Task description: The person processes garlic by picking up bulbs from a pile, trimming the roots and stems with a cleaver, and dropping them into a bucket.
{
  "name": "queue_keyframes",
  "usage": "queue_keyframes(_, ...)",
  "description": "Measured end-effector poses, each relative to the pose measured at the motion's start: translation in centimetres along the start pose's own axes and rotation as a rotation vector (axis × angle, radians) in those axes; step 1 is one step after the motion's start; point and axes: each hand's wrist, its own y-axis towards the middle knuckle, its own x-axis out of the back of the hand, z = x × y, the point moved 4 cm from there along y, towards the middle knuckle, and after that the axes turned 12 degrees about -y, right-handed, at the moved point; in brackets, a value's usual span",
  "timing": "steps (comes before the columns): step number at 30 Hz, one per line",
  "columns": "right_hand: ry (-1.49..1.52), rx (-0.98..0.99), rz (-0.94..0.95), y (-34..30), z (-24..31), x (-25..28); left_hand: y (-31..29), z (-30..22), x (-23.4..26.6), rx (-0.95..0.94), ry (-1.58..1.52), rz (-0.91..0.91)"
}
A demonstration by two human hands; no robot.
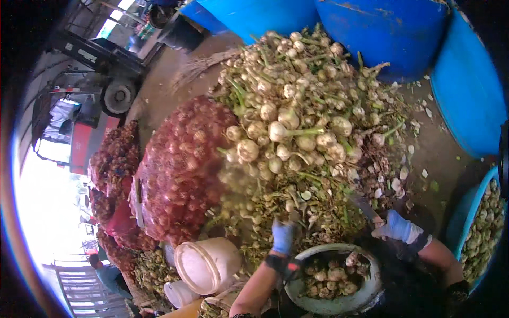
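Note:
My right hand (396,227), in a blue and white glove, is closed around the handle of a knife (366,209). Its blade points up and left over the loose trimmings. To the left, my left hand (283,237), gloved in blue, is over green stalk scraps (318,209) at the near edge of a heap of garlic bulbs (289,117). Motion smears its fingers, so whether they hold anything is unclear. Just below and between both hands, a round bucket (374,286) contains several cut garlic bulbs (333,280). Many heaped bulbs still carry stems.
Red mesh sacks (183,169) full of garlic stand left of the heap, near a white bucket (199,265). Blue tubs (387,37) line the back. Another blue container (455,222) with cloves or bulbs sits at right. A forklift (87,111) and another person (108,275) are far left.

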Motion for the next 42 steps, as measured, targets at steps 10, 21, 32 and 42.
queue_keyframes(10, 0.128, -0.031, -0.067, 0.3, -2.5, -0.5, 15.2, 1.0, 6.0, -0.142, 1.038, -0.336)
queue_keyframes(21, -0.616, 0.296, -0.286, -0.3, 6.1, -0.4, -0.2, 0.2, -4.5, -0.205, 0.184, 0.195)
queue_keyframes(32, -0.897, 0.48, -0.194, -1.5, 10.5, -1.2, -9.2, 1.9, -10.8, 0.378, 0.413, 0.47)
queue_keyframes(42, -0.885, 0.274, -0.144, 0.9, 3.9, 0.3, -10.6, 2.4, -12.5, 0.436, 0.765, 0.865)
